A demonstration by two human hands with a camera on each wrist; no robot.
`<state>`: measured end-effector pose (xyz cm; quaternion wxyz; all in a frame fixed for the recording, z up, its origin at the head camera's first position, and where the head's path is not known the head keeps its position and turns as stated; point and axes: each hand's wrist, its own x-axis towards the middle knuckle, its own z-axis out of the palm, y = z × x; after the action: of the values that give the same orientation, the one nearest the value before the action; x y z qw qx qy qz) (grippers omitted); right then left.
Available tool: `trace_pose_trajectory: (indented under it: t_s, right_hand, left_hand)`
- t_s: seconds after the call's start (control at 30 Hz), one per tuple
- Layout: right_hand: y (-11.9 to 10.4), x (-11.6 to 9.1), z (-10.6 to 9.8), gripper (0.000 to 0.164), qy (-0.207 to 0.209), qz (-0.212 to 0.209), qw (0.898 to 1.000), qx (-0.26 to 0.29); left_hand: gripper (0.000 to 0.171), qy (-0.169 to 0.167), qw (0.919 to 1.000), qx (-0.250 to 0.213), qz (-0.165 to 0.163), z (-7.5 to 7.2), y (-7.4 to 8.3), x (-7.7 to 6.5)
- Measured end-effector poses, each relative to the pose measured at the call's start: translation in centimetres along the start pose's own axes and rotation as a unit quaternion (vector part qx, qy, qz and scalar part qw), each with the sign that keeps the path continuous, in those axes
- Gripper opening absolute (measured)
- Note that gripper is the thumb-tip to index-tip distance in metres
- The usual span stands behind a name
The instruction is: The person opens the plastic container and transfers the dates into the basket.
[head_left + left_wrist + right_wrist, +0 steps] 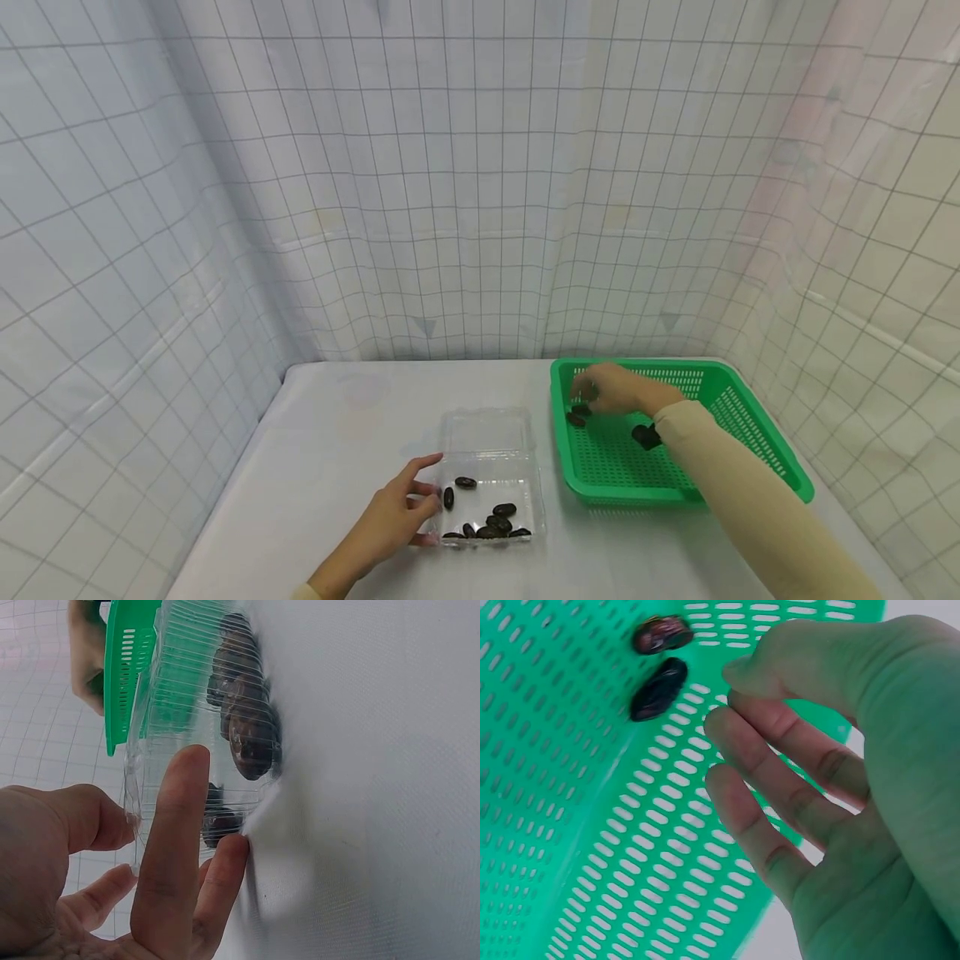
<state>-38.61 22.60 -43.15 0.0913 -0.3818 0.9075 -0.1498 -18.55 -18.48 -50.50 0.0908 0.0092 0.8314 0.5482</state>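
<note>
My left hand (396,512) rests its fingertips against the left side of a clear plastic clamshell box (487,492), whose lid (486,431) lies folded back. In the left wrist view, straight fingers (176,840) lean on its ribbed outer wall. Several dark dates (498,523) are inside, mostly along the near edge. Over the left part of a green basket (600,492), my right hand (615,390) has loosely bent fingers and nothing visible between them. Two dates (660,690) lie just beyond its fingertips in the right wrist view.
More dark dates (643,436) lie mid-basket, partly hidden by the right forearm. The basket stands to the right of the box on a white-covered table (315,442). White grid-patterned curtains (480,208) enclose the back and both sides.
</note>
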Motion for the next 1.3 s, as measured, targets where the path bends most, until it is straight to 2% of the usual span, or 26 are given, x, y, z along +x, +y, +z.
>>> trace_pose_trajectory:
  t_s: [0.3, 0.47, 0.77, 1.1, 1.3]
  right_hand:
    - [-2.4, -0.3, -1.2, 0.027, 0.092, -0.020, 0.996, -0.007]
    - [-4.8, -0.5, -1.7, 0.024, 0.112, -0.023, 0.993, -0.009]
    - [-8.8, -0.3, -0.9, 0.024, 0.100, -0.054, 0.993, -0.012]
    - [-12.9, 0.2, 0.8, 0.022, 0.059, -0.090, 0.994, -0.015]
    - [-14.6, 0.9, 2.2, 0.023, 0.034, -0.111, 0.993, -0.018]
  left_hand:
    - [0.071, 0.007, 1.0000, 0.000, -0.007, -0.2, 0.6, 0.1]
    - [0.070, 0.011, 0.9999, 0.003, -0.010, -0.3, 0.7, 0.1]
    - [0.071, 0.011, 0.9999, 0.001, -0.013, -0.2, 0.4, 0.0]
    - [0.071, 0.007, 0.9999, -0.006, -0.014, 0.0, 0.3, -0.1]
    - [0.071, 0.006, 0.9999, -0.009, -0.012, 0.1, 0.3, -0.2]
